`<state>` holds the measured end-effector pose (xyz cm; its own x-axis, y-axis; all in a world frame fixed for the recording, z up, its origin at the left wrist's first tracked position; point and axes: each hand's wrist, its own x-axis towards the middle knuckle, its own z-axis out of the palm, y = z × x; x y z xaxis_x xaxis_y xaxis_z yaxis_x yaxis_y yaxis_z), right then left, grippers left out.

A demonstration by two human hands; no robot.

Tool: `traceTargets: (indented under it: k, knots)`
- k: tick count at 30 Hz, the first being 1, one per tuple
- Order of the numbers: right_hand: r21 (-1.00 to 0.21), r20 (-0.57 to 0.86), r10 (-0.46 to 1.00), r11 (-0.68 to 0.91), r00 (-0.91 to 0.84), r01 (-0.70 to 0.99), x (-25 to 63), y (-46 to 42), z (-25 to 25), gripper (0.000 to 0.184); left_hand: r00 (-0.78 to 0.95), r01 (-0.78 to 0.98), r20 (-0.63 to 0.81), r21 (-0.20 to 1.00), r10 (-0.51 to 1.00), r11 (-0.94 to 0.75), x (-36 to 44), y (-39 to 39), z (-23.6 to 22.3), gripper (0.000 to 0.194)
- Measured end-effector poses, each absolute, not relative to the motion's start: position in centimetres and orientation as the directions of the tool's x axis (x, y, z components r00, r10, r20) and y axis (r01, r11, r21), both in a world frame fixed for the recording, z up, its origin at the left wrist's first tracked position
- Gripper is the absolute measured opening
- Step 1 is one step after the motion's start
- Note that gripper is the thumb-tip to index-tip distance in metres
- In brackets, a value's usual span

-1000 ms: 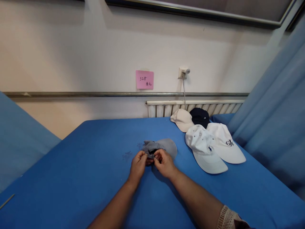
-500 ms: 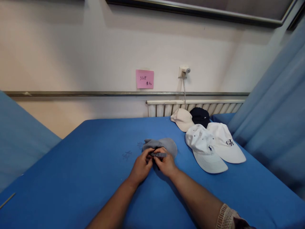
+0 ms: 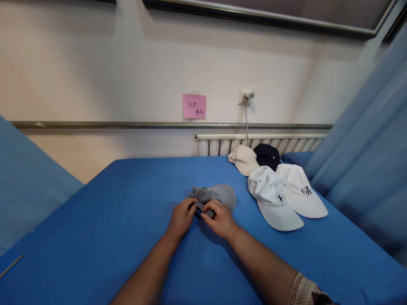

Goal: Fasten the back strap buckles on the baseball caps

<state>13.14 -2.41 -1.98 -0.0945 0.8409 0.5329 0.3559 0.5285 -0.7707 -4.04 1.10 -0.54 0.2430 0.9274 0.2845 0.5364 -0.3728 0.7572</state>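
Note:
A grey baseball cap (image 3: 226, 195) lies on the blue-covered table, its brim to the right and its crown slumped. Its back strap (image 3: 201, 207) runs between my two hands at the near side. My left hand (image 3: 182, 218) pinches the strap's left part between thumb and fingers. My right hand (image 3: 219, 218) has thumb and forefinger closed on the strap's right part, with a dark strap end showing at the fingertips. The fingers partly hide the strap's fastening.
To the right rest a pale blue cap (image 3: 275, 203), a white cap (image 3: 300, 190), a beige cap (image 3: 244, 159) and a navy cap (image 3: 267, 155). Blue curtains (image 3: 365, 161) hang at both sides. Behind the table stands a radiator (image 3: 222, 146). A thin stick (image 3: 11, 266) lies at the left.
The loose strap end that lay across my right fingers has dropped out of view there. The strap now stretches between both hands, and my left hand has shifted slightly left. The other caps stay put.

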Motion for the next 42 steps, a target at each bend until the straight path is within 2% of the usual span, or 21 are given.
traceTargets:
  k: [5, 15, 19, 22, 25, 27, 29, 32, 34, 36, 37, 39, 41, 42]
  knots:
    - [-0.792, 0.518, 0.848, 0.525, -0.111, 0.311, 13.1, -2.6, -2.0, 0.005, 0.061, 0.474, 0.187, 0.859, 0.98, -0.193, -4.1, 1.7, -1.1, 0.022]
    - [-0.808, 0.487, 0.871, 0.479, -0.068, 0.342, 12.9, -2.6, -2.0, 0.006, 0.019, 0.536, 0.211, 0.823, 0.977, -0.188, -4.3, 2.1, -1.1, 0.024]
    - [-0.761, 0.522, 0.85, 0.502, -0.072, 0.411, 13.0, -2.5, -2.2, 0.016, 0.006, 0.57, 0.227, 0.8, 0.974, -0.189, -4.5, 2.0, -0.6, 0.03]
    - [-0.743, 0.545, 0.836, 0.514, -0.058, 0.429, 13.2, -2.3, -2.4, 0.016, 0.138, 0.612, 0.298, 0.725, 0.945, -0.318, -3.9, 1.1, -0.3, 0.042]
    - [-0.738, 0.558, 0.828, 0.528, -0.06, 0.419, 13.4, -2.2, -2.6, 0.017, 0.418, 0.575, 0.297, 0.645, 0.858, -0.504, -3.0, -0.1, -0.2, 0.037]
    - [-0.733, 0.552, 0.832, 0.521, -0.066, 0.437, 13.4, -2.2, -2.7, 0.015, 0.486, 0.571, 0.267, 0.624, 0.832, -0.534, -2.8, -0.4, -0.2, 0.034]
    - [-0.734, 0.536, 0.843, 0.492, -0.046, 0.468, 13.3, -2.4, -2.7, 0.011, 0.388, 0.625, 0.264, 0.629, 0.883, -0.462, -3.3, 0.1, -0.4, 0.03]
    - [-0.755, 0.545, 0.838, 0.482, 0.015, 0.444, 13.2, -2.5, -2.7, 0.01, 0.118, 0.663, 0.227, 0.707, 0.967, -0.247, -4.7, 1.5, -0.4, 0.028]
    - [-0.766, 0.572, 0.814, 0.488, 0.098, 0.417, 13.7, -2.2, -2.6, 0.016, -0.01, 0.65, 0.227, 0.742, 0.974, -0.167, -5.6, 2.2, -0.3, 0.035]
    - [-0.79, 0.57, 0.783, 0.439, 0.249, 0.428, 14.6, -1.5, -2.8, 0.029, -0.098, 0.654, 0.269, 0.743, 0.958, -0.141, -6.1, 2.5, -0.1, 0.05]
    - [-0.82, 0.537, 0.77, 0.381, 0.343, 0.428, 15.3, -1.0, -2.9, 0.034, -0.13, 0.657, 0.285, 0.742, 0.95, -0.133, -6.2, 2.4, 0.0, 0.059]
    - [-0.917, 0.371, 0.772, 0.217, 0.516, 0.335, 16.7, 0.0, -3.4, 0.04, -0.156, 0.653, 0.306, 0.745, 0.939, -0.134, -6.1, 2.3, 0.0, 0.065]
    - [-0.992, 0.117, 0.817, 0.068, 0.564, 0.107, 18.0, 0.9, -3.9, 0.043, -0.148, 0.632, 0.312, 0.76, 0.938, -0.153, -6.2, 2.3, -0.2, 0.059]
    - [-0.999, 0.036, 0.838, 0.028, 0.545, 0.024, 18.5, 1.2, -4.1, 0.043, -0.149, 0.614, 0.311, 0.773, 0.939, -0.159, -6.3, 2.5, -0.3, 0.054]
